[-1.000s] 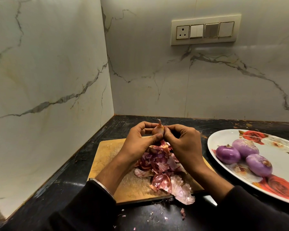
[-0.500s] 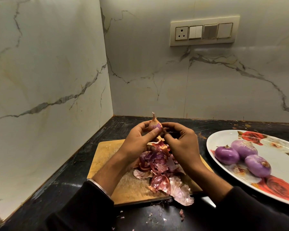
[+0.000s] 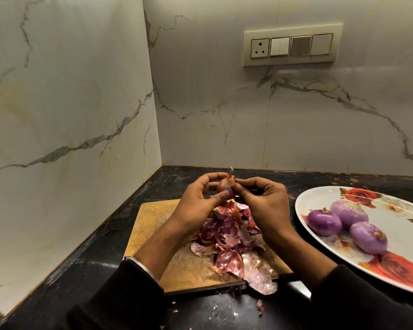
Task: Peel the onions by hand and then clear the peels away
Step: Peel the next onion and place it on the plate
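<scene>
A small onion point(image 3: 227, 185) with a dry pointed tip is held above the wooden cutting board point(image 3: 153, 220). My left hand point(image 3: 198, 206) grips it from the left, thumb across its front. My right hand point(image 3: 262, 203) pinches at its right side with curled fingers. Under both hands lies a heap of reddish-purple onion peels point(image 3: 231, 244) on the board. Three peeled purple onions point(image 3: 346, 225) rest on a white plate with red roses point(image 3: 391, 239) to the right.
The board lies on a black countertop point(image 3: 86, 277) in a corner of marble walls. A few peel scraps point(image 3: 260, 304) lie on the counter in front of the board. A switch panel point(image 3: 292, 46) is on the back wall.
The hands have kept working the onion over the pile; the right hand has closed back in against the onion's side after shifting slightly away.
</scene>
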Motion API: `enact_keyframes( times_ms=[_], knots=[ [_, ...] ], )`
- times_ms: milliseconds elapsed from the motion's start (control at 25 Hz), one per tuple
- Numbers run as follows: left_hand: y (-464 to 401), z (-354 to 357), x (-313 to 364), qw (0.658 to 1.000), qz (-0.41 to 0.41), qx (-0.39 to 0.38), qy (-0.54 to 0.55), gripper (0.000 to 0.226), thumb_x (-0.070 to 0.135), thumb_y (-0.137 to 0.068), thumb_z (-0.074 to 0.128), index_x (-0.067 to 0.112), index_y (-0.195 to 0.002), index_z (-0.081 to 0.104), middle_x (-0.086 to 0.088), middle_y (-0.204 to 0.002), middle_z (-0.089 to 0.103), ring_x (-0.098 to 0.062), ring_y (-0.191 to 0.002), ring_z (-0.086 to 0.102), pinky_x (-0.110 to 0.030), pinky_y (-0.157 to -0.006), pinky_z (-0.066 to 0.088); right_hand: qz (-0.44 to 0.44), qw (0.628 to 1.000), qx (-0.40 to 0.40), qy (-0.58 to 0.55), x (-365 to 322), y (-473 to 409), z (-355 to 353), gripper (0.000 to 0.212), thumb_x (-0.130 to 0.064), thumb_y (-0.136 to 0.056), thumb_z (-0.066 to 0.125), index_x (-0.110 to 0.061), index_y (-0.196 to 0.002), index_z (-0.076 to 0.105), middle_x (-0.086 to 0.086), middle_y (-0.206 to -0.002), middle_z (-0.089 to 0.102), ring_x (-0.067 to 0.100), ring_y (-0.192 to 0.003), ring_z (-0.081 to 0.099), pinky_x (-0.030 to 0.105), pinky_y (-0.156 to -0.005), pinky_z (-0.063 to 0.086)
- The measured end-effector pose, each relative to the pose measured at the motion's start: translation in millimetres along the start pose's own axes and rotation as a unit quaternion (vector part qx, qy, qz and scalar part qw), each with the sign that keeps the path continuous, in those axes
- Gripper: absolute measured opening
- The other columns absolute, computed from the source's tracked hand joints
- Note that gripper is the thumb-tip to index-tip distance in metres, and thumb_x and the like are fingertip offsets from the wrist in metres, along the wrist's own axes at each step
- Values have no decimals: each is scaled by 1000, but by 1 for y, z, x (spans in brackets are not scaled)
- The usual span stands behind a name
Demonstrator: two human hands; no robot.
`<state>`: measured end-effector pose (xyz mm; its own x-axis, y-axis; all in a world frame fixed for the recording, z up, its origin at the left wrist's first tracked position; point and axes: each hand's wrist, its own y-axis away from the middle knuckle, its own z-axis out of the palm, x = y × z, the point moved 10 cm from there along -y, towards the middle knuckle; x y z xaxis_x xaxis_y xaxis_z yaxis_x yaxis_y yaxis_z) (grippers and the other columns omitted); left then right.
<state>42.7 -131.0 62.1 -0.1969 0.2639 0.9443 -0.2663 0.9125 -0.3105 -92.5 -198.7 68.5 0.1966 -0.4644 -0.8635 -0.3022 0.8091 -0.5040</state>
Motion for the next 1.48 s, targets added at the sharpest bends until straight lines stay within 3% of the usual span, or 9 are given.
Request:
enact_keyframes(
  times_ms=[160,320,400,560,680,840,1120,1280,1480],
  knots=[
    [0,7,2,1000,12,-22,-9,36,10,-92,66,28,-121,58,-1,-121,68,-13,-108,68,-22,-71,57,8,1000,24,-10,1,1,-3,8,-15,-78,80,-13,-85,76,3,-79,76,17,-77,73,31,-68,59],
    [1,3,6,998,38,4,-49,40,11,-84,75,32,-114,59,2,-113,68,-11,-81,72,-20,-64,55,1,1000,28,2,0,2,-2,4,-8,-81,77,-11,-82,75,3,-76,75,14,-74,72,25,-65,57],
    [1,3,6,998,35,2,-43,40,9,-86,74,33,-115,60,1,-114,68,-13,-78,73,-20,-59,54,-1,999,37,21,2,2,-4,7,-5,-83,75,-12,-83,74,2,-76,73,13,-73,70,23,-65,56],
    [0,4,5,999,25,-12,-36,43,13,-94,65,27,-132,52,0,-124,62,-16,-97,71,-24,-67,57,-7,996,58,60,1,1,-9,11,-6,-89,69,-17,-87,70,1,-79,71,15,-74,68,29,-67,59],
    [0,5,3,999,16,-18,-33,37,11,-96,61,30,-126,50,0,-127,61,-14,-107,67,-22,-72,57,-10,997,49,62,1,1,-6,10,-7,-91,67,-17,-90,68,1,-82,70,14,-76,69,33,-71,61],
    [-1,0,2,999,19,11,-44,36,13,-91,68,33,-118,54,-2,-120,64,-13,-91,71,-23,-68,58,-12,998,24,58,0,2,2,11,-7,-93,64,-17,-91,67,2,-83,71,17,-80,70,39,-74,61],
    [-3,1,-6,999,-14,-9,52,45,6,-96,58,21,-138,50,-7,-127,62,-21,-102,72,-29,-74,59,7,996,38,80,8,-1,-4,10,-10,-95,62,-19,-92,65,2,-86,70,17,-83,70,42,-76,61],
    [-3,-3,-3,997,-12,10,79,40,12,-91,65,15,-129,57,-10,-122,66,-24,-99,72,-30,-71,61,1,997,21,77,7,-1,2,7,-10,-96,60,-16,-95,64,4,-88,69,17,-85,70,39,-77,61],
    [-5,-5,-11,984,-45,16,174,35,7,-91,61,14,-125,59,-15,-121,66,-32,-105,70,-42,-84,61,12,999,29,44,9,0,2,6,-11,-98,56,-15,-97,60,7,-92,67,20,-87,70,34,-75,61]
  ],
)
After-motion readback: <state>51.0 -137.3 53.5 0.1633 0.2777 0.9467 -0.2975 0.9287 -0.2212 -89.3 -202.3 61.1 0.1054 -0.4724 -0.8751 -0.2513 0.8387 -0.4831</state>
